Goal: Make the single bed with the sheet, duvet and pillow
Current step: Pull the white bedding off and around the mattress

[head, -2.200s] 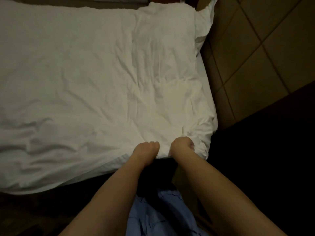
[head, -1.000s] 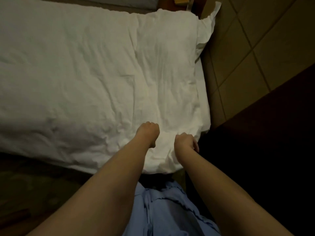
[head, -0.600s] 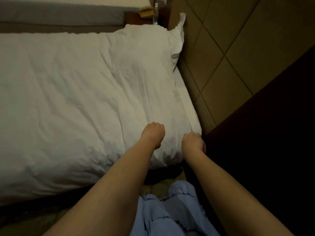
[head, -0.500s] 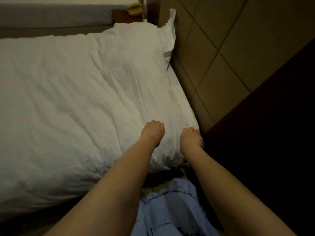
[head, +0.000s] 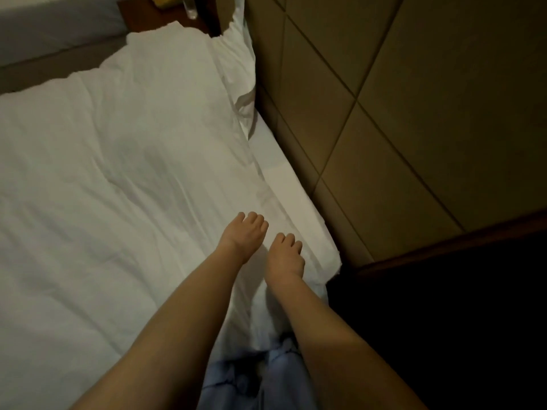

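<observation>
The white crumpled duvet (head: pixel 124 179) covers the single bed, and its near corner lies beside the padded brown wall panel (head: pixel 384 119). On this corner the left hand (head: pixel 243 235) and right hand (head: pixel 285 255) rest side by side; the fingers (head: pixel 257 218) bend downward into the cloth, but I cannot tell if they pinch it. The white pillow (head: pixel 241 69) stands at the far end of the duvet, against the panel.

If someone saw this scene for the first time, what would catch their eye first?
The white duvet filling the left and centre, spread over the bed. Next, both hands low on it near the bed's right corner, left hand beside right hand. A pillow stands against the tan panelled wall at top.
</observation>
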Available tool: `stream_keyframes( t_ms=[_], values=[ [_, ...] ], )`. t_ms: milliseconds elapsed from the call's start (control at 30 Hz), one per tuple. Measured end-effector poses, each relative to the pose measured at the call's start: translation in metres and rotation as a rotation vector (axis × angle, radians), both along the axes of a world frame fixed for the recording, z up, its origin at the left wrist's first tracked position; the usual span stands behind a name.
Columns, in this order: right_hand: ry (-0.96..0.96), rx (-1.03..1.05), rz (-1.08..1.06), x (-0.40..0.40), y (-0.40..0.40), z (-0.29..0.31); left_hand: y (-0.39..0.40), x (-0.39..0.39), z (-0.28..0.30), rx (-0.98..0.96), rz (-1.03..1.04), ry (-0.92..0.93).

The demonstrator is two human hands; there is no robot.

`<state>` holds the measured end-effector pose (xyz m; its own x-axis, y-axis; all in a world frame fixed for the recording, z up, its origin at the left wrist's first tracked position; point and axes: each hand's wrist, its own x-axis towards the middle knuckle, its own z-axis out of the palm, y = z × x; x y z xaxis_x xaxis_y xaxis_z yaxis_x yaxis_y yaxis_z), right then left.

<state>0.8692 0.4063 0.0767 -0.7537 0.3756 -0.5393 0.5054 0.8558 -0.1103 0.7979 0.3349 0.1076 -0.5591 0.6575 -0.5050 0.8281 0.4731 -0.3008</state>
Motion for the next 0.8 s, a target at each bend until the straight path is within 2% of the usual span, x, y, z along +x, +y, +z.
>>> stream_keyframes(
  t_ms=[200, 333, 433, 500, 567, 633, 800],
  values=[
    [0.006, -0.163, -0.149, -0.059, 0.020, -0.041, 0.030, -0.076, -0.032, -0.165, -0.120, 0.006],
    [-0.102, -0.188, -0.224, -0.081, 0.040, -0.077, 0.052, -0.112, -0.072, -0.268, -0.221, -0.016],
    [-0.074, -0.118, -0.157, -0.091, 0.051, -0.103, 0.070, -0.126, -0.097, -0.295, -0.282, -0.033],
    [-0.081, -0.175, -0.158, -0.102, 0.053, -0.125, 0.075, -0.134, -0.125, -0.328, -0.300, -0.042],
    [-0.164, -0.276, -0.221, -0.112, 0.054, -0.143, 0.074, -0.139, -0.152, -0.336, -0.299, -0.081],
    [-0.221, -0.289, -0.197, -0.117, 0.050, -0.156, 0.072, -0.139, -0.171, -0.312, -0.271, -0.142],
    [-0.203, -0.404, -0.202, -0.108, 0.029, -0.161, 0.064, -0.127, -0.179, -0.276, -0.297, -0.217]
  ],
)
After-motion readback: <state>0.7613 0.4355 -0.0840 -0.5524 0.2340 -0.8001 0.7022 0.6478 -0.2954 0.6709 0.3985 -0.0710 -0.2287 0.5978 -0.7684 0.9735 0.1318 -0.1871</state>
